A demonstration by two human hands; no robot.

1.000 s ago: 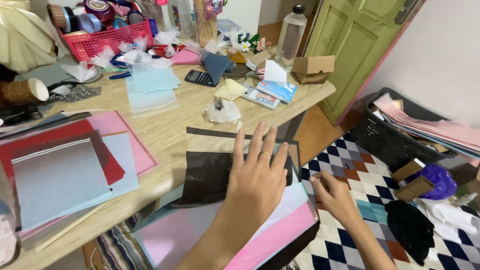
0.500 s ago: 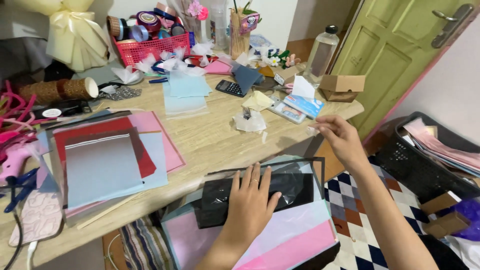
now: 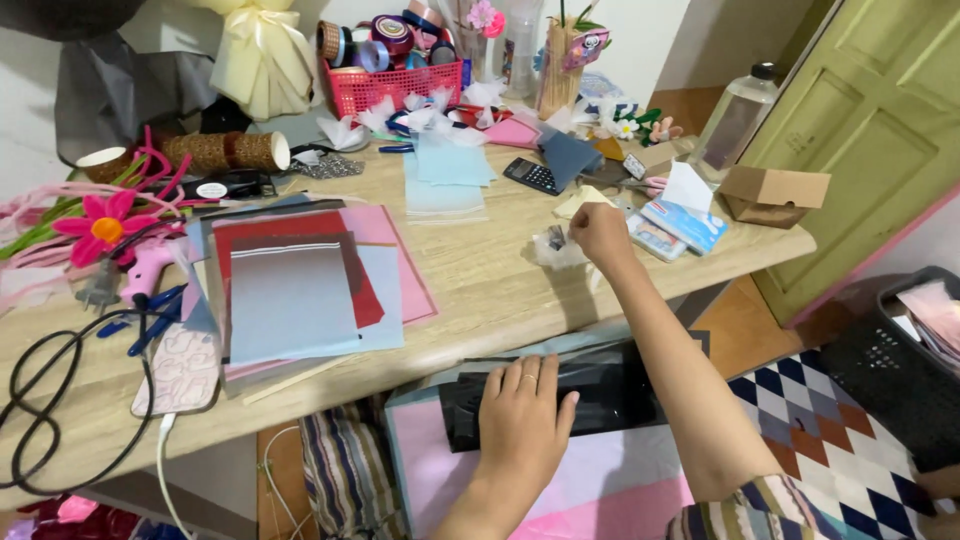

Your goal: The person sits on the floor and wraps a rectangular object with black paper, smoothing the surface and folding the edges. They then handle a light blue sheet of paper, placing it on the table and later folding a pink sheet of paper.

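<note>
Right hand point(image 3: 600, 232) now up from the lap onto the crumpled white wrapper point(image 3: 556, 250).

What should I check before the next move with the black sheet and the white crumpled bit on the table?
1. Left hand flat on black sheet: ok.
2. Sheet lying on the pink sheets below the table edge: ok.
3. Right hand at the white crumpled piece: ok.
4. Right fingers closed on it: cannot tell.
5. Calculator apart from the right hand: ok.
</note>
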